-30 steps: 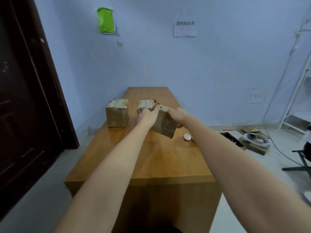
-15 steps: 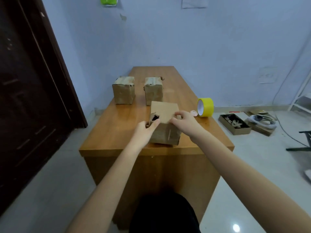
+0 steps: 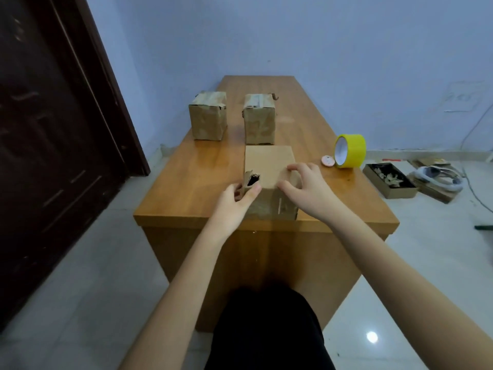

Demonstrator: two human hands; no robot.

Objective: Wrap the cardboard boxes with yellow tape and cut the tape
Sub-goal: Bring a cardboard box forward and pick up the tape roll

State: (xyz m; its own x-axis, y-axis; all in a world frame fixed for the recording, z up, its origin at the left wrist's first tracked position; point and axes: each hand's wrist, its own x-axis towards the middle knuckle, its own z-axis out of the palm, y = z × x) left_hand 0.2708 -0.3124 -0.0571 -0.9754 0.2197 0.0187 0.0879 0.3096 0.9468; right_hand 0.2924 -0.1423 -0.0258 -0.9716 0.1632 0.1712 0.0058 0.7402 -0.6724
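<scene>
A plain cardboard box (image 3: 269, 162) stands near the front edge of the wooden table (image 3: 200, 188). A torn flap sticks up at its near left corner. My left hand (image 3: 236, 200) pinches that flap and the left side of the box. Over the box's near right top edge lies my right hand (image 3: 306, 186), fingers curled on the cardboard. A roll of yellow tape (image 3: 350, 150) stands on edge to the right, apart from both hands. Beside it lies a small pink round object (image 3: 327, 160). Two more worn boxes stand further back, one left (image 3: 208, 116), one middle (image 3: 259, 118).
A dark door (image 3: 53, 129) fills the left side. On the floor to the right lie an open tray of scraps (image 3: 390, 180), flat cardboard and a white device (image 3: 437, 178) with a cable. The blue wall stands behind the table's far end.
The box came from beside the two far boxes to the table's front edge, carried in both hands. The view tipped downward, and the yellow tape roll came into sight.
</scene>
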